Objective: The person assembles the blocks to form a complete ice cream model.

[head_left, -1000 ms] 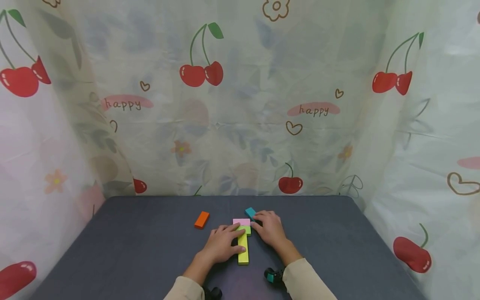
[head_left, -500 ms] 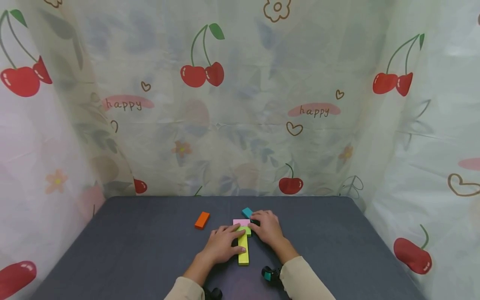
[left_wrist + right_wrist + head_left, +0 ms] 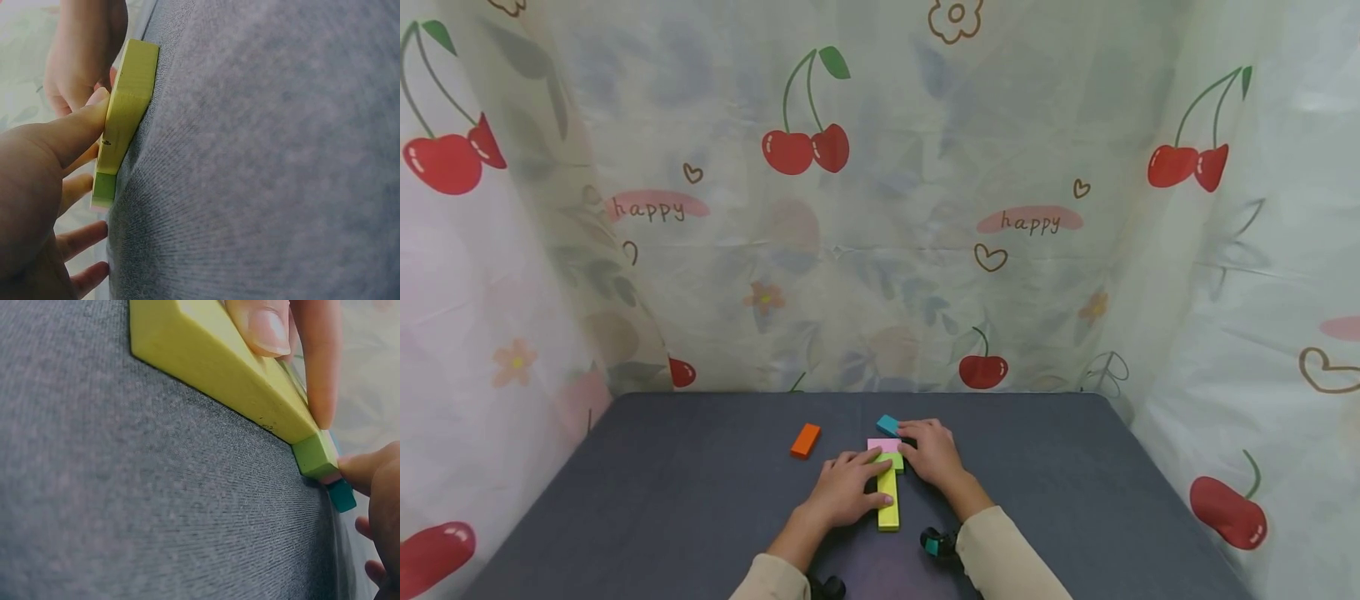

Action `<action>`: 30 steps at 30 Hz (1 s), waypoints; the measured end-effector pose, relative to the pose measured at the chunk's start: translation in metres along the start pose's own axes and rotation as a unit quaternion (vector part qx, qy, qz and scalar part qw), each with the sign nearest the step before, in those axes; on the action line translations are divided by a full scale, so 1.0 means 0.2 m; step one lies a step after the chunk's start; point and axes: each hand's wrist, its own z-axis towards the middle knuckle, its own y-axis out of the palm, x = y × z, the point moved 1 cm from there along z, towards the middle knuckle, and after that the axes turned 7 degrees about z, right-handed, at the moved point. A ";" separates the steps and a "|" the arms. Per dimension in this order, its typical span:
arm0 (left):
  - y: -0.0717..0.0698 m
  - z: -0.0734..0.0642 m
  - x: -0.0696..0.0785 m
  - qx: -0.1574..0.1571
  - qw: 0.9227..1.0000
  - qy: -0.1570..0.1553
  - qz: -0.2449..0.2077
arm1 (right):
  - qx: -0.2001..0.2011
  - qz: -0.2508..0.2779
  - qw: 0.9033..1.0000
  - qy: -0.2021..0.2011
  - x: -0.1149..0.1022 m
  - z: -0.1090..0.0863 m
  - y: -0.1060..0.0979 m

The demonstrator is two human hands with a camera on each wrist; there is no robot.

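A long yellow block (image 3: 888,512) lies on the dark table, pointing away from me. At its far end are a light green block (image 3: 897,462) and then a pink block (image 3: 883,445), in a row. My left hand (image 3: 842,490) rests on these with fingers spread, its thumb on the yellow block and fingertips over the green and pink ones. My right hand (image 3: 934,454) grips the right end of a blue block (image 3: 887,425) just beyond the pink one; that end is hidden under the fingers. The right thumb reaches the pink block's right edge.
An orange block (image 3: 806,441) lies apart, to the left of the row. Dark cloth covers the table (image 3: 647,500). A cherry-print curtain (image 3: 887,250) hangs behind and at both sides. A black wrist camera (image 3: 936,543) sits by the right sleeve.
The right hand has shifted left with the blue block, which slid left behind the pink block and turned more crosswise. The left hand and the other blocks stay in place.
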 end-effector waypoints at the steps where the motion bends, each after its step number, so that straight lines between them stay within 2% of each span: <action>1: 0.00 0.00 0.00 0.000 1.000 0.000 0.000 | 0.000 0.000 1.000 -0.002 0.00 0.00 0.00; 14: 0.00 0.00 0.00 0.000 1.000 0.001 -0.010 | 0.005 0.009 1.000 -0.029 -0.03 0.01 0.03; 30: 0.00 0.00 0.00 -0.002 1.000 -0.008 -0.008 | 0.028 -0.032 0.999 -0.013 -0.03 0.02 0.04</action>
